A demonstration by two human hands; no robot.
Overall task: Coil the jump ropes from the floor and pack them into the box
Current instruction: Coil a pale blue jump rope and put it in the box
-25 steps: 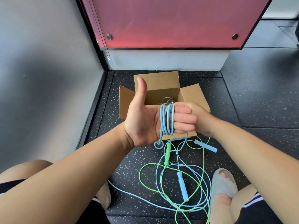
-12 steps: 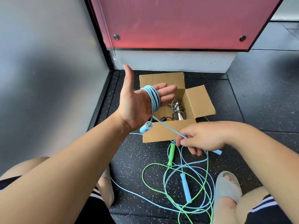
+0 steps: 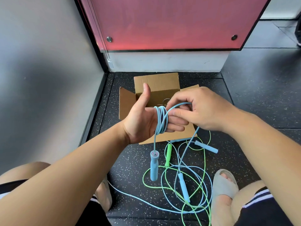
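Rope (image 3: pixel 161 119) wraps the spread left hand (image 3: pixel 141 121), centre frame, as a spool; right hand (image 3: pixel 203 110) pinches its free strand, feeding the next loop.

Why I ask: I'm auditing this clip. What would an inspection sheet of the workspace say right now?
Surface: dark speckled floor.
Job's things: blue rope coiled round the fingers of the left hand, one blue handle dangling; open cardboard box behind; green rope and another blue handle loose on the floor.
Clutter: nothing seen.
Hands: left hand open, palm up, thumb raised; right hand pinches the blue rope beside the coil.
Cables: thin wiry loops inside the box, mostly hidden.
Surroundings: grey wall left, red panel ahead, grey sandal lower right.
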